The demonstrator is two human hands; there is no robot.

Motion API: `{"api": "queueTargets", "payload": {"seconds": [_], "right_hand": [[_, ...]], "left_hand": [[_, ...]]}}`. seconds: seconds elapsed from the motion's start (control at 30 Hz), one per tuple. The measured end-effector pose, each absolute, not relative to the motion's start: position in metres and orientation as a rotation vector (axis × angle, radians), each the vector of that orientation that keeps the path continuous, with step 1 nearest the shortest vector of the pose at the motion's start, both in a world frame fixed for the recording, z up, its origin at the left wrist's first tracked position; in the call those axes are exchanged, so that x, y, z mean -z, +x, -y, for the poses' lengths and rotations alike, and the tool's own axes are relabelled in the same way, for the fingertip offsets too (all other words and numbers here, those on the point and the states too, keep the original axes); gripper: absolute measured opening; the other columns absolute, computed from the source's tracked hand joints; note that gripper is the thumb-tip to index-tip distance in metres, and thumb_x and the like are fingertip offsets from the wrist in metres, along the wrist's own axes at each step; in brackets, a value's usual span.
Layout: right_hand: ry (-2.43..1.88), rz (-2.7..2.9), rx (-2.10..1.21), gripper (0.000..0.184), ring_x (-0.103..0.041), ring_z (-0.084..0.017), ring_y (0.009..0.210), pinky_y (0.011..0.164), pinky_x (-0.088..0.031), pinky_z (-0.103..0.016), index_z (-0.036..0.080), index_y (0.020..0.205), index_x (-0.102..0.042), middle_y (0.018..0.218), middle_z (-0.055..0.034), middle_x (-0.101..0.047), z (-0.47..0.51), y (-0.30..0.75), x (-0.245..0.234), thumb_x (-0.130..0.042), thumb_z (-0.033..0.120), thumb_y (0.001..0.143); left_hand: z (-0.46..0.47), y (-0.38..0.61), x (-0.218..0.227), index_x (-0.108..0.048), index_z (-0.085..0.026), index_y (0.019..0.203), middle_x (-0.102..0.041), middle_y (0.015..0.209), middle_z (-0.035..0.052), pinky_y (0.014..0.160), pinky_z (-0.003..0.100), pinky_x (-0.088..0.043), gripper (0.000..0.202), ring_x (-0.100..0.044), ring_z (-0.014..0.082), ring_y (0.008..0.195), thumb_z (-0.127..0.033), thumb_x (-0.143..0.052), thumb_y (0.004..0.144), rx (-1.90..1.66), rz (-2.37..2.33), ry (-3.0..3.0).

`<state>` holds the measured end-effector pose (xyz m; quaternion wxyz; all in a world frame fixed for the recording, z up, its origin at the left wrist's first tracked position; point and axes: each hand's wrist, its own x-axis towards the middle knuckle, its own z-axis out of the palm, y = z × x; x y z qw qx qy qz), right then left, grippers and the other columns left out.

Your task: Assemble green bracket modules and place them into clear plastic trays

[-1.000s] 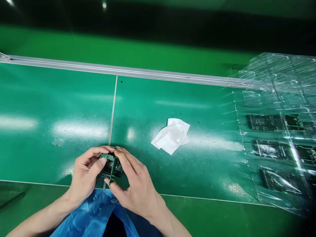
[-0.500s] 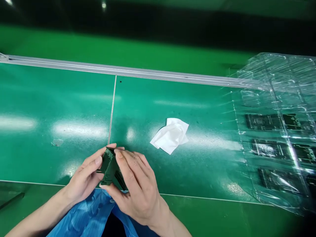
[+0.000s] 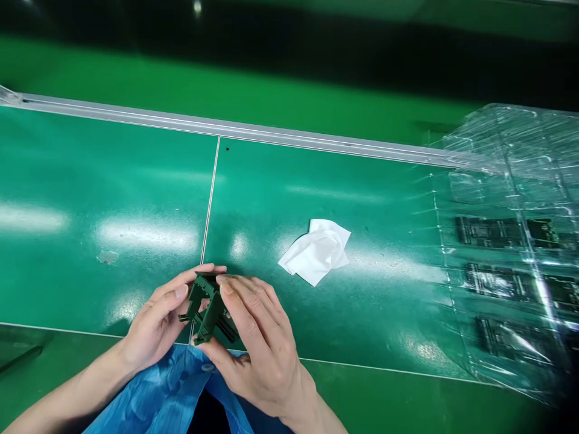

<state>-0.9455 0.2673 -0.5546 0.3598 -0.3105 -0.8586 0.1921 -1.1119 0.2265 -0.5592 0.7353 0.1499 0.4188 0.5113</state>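
Between both hands, near the front edge of the bench, is a dark green plastic housing [image 3: 208,313] with slots and an opening through it. My left hand [image 3: 156,316] grips its left side, thumb in front and fingers behind. On the other side, my right hand [image 3: 260,337] holds it with the thumb at the lower corner and the fingertips at the upper edge. The fingers partly hide its back and right side. A folded white cloth [image 3: 316,250] lies on the bench to the right of my hands.
Clear plastic trays [image 3: 506,175] stand at the right, with several dark green parts [image 3: 488,232] in the compartments. A metal rail [image 3: 271,134] runs along the back of the green bench [image 3: 362,313]. A thin seam [image 3: 210,199] crosses the bench top.
The green housing has been tilted, so the opening through it now shows. My right hand has shifted slightly right. The camera view has moved a little.
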Motion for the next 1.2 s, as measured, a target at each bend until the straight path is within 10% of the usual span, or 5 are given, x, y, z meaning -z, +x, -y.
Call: {"api": "queueTargets", "payload": {"seconds": [0.5, 1.2], "right_hand": [[-0.979, 1.835, -1.324, 0.068, -0.055, -0.024, 0.123, 0.104, -0.047, -0.040, 0.026, 0.140, -0.038, 0.133, -0.0086, -0.057, -0.267, -0.936, 0.557, -0.072, 0.030, 0.081], [-0.852, 2.003, -0.961, 0.066, -0.055, -0.026, 0.123, 0.103, -0.051, -0.046, 0.020, 0.141, -0.038, 0.128, -0.0106, -0.060, -0.267, -0.946, 0.547, -0.069, 0.026, 0.083]], "left_hand": [[-0.196, -1.131, 0.559, -0.058, -0.027, 0.129, -0.045, 0.145, 0.0031, 0.111, 0.024, -0.038, 0.039, -0.037, 0.0206, 0.138, -0.014, -0.042, 0.097, -1.250, -1.369, 1.149], [-0.208, -1.123, 0.565, -0.065, -0.027, 0.121, -0.055, 0.137, 0.0058, 0.100, 0.022, -0.049, 0.037, -0.050, 0.0187, 0.129, -0.011, -0.046, 0.094, -1.385, -1.226, 0.917]]}}
